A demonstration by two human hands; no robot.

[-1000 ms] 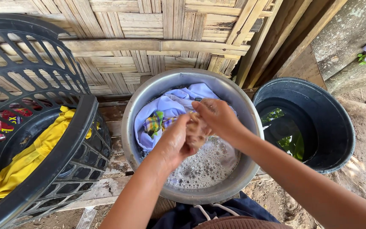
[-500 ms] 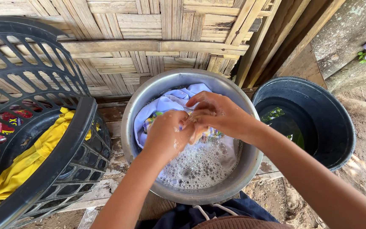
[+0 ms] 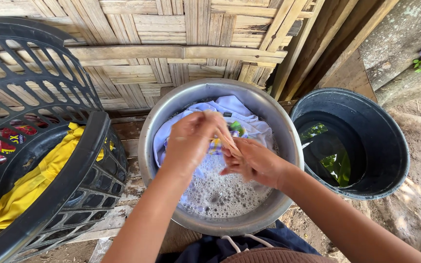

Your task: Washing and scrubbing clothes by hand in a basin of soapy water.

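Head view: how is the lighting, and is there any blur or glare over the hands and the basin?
Head view: soft, even daylight, no hard shadows; the left hand and right hand look slightly smeared where they rub the pale cloth, the rest is sharp; mild sheen on the metal basin rim, leaf reflections in the black bucket water; the laundry basket bows at the edge.

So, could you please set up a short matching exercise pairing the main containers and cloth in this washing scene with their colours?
Things:
1. basin
2. bucket
3. laundry basket
4. cloth in the basket

Descriptions:
A. yellow
B. black openwork plastic, on the left
C. shiny metal, holding soapy water
D. dark and round, on the right

Pairs: 1-C, 2-D, 3-B, 4-A
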